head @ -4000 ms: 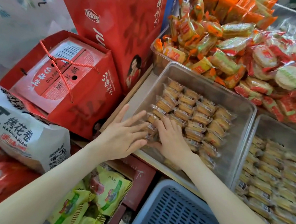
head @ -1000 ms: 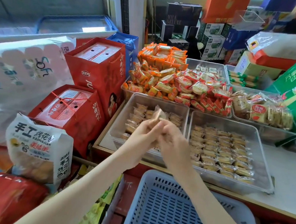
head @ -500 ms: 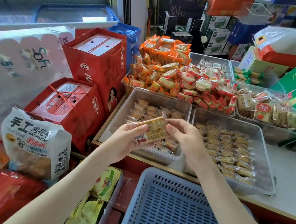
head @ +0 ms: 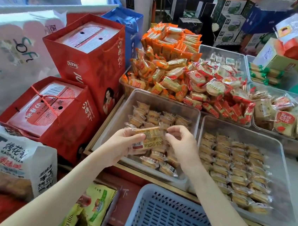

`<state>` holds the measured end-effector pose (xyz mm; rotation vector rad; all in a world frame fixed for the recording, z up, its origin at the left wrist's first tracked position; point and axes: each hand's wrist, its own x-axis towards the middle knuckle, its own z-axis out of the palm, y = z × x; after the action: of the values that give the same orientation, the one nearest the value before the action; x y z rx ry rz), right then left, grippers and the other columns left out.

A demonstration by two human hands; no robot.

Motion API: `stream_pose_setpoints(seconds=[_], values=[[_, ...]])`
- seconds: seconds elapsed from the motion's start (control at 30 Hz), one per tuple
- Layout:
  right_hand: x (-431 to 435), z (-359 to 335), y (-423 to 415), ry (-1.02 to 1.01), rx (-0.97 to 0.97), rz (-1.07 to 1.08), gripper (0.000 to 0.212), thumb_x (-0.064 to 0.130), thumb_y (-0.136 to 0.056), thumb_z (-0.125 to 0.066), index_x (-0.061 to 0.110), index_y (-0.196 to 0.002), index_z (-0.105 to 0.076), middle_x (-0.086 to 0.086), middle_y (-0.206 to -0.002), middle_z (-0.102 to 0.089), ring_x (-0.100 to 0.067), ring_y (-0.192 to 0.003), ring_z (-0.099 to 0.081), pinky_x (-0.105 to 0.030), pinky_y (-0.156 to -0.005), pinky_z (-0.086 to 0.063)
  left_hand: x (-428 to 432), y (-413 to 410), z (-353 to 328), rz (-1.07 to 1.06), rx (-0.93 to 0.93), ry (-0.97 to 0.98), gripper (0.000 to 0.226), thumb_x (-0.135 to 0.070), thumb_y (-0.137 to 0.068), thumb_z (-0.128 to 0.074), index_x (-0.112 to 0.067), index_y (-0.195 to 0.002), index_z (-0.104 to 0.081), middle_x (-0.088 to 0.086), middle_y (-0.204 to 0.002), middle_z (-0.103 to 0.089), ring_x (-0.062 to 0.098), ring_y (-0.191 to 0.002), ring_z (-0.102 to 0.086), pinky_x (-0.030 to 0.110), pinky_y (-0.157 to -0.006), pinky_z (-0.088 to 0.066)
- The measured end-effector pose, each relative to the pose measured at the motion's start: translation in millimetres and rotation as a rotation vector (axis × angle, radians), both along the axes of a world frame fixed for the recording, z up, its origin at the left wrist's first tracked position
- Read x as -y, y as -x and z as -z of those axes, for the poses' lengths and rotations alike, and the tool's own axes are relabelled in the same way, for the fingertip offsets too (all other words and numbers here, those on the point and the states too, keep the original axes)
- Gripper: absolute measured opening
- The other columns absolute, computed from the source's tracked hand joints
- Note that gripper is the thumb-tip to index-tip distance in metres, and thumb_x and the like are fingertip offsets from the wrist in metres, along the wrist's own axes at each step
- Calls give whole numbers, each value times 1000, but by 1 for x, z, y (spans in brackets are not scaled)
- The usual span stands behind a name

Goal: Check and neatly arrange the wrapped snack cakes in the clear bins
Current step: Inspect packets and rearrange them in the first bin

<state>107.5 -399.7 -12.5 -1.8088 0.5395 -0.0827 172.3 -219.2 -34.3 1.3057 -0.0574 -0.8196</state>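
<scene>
We hold one wrapped cake (head: 150, 138) just above the left bin (head: 118, 113) — left hand (head: 123, 144) in a curled grip round one end, right hand (head: 182, 144) pinching the wrapper's other end. Our fingers hide part of it; the label print is too small to read.

Both bare forearms rise from the near edge, one from the near left and one from the near right, and draw together toward the middle. The left hand (head: 122, 145) grips a wrapped snack cake (head: 150, 140), thumb laid on top and fingers curled beneath. The right hand (head: 183, 146), back turned upward, pinches the packet's right end between thumb and forefinger, with its other fingers loosely curled.
</scene>
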Motion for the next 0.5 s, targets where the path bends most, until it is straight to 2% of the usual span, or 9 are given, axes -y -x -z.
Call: stream_pose_setpoints(seconds=[0.03, 0.07, 0.17, 0.23, 0.3, 0.37, 0.43, 0.47, 0.5], values=[[-1, 4, -7, 241, 82, -26, 13, 16, -92, -63, 19, -105, -60, 5, -99, -61, -6, -89, -57, -9, -69, -45, 7, -7, 5, -46, 32, -77, 34, -19, -88, -67, -3, -118, -61, 21, -120, -66, 26, -106, -67, 40, -89, -57], [-3, 7, -15, 361, 160, -94, 23, 22, -91, -64, 19, -113, -58, 8, -104, -58, -6, -95, -54, -10, -77, -45, 14, -15, 10, -72, 67, -126, 34, -21, -90, -65, -3, -118, -61, 21, -119, -67, 23, -105, -68, 41, -89, -57], [-10, 23, -40, 456, 162, -356, 59, 37, -89, -63, 16, -140, -43, 6, -134, -49, -10, -125, -40, -22, -105, -33, 36, -36, 21, -20, 147, -188, 45, -45, -92, -55, -16, -125, -61, 9, -113, -70, 17, -104, -68, 41, -90, -56], [-3, 36, -57, 428, 120, -328, 69, 34, -89, -65, 16, -147, -32, 2, -136, -48, -13, -127, -40, -25, -105, -36, 47, -50, 28, 45, 136, -161, 53, -57, -93, -36, -24, -128, -59, 2, -118, -68, 13, -109, -65, 37, -95, -52], [14, 47, -76, 418, 149, -240, 59, 22, -91, -65, 16, -143, -37, 2, -123, -55, -10, -112, -51, -25, -98, -44, 54, -67, 37, 136, 186, -167, 71, -66, -87, -27, -24, -141, -47, -1, -137, -56, 9, -125, -53, 32, -108, -42], [32, 57, -94, 433, 193, -177, 48, 14, -93, -61, 15, -138, -45, 5, -115, -58, -5, -103, -53, -22, -95, -46, 57, -84, 51, 290, 456, -380, 65, -63, -97, -26, -25, -148, -37, -10, -146, -43, 5, -135, -39, 28, -115, -29], [46, 67, -115, 452, 238, -161, 45, 9, -93, -60, 10, -136, -48, 5, -118, -56, -3, -108, -49, -6, -95, -37, 59, -105, 74, 418, 933, -817, 56, -48, -103, -26, -20, -152, -30, -6, -154, -35, 10, -145, -25, 34, -120, -13], [51, 72, -125, 473, 252, -176, 46, 7, -92, -60, 7, -136, -48, 6, -121, -53, -3, -112, -47, 0, -95, -31, 61, -114, 86, 462, 1133, -975, 62, -50, -102, -20, -15, -153, -25, 0, -158, -28, 15, -149, -17, 40, -120, -2], [55, 78, -135, 501, 263, -202, 47, 5, -92, -60, 5, -137, -47, 5, -123, -51, -4, -115, -46, 1, -97, -28, 64, -123, 96, 504, 1249, -1080, 72, -55, -97, -11, -12, -154, -21, 4, -161, -21, 19, -150, -9, 45, -118, 9]])
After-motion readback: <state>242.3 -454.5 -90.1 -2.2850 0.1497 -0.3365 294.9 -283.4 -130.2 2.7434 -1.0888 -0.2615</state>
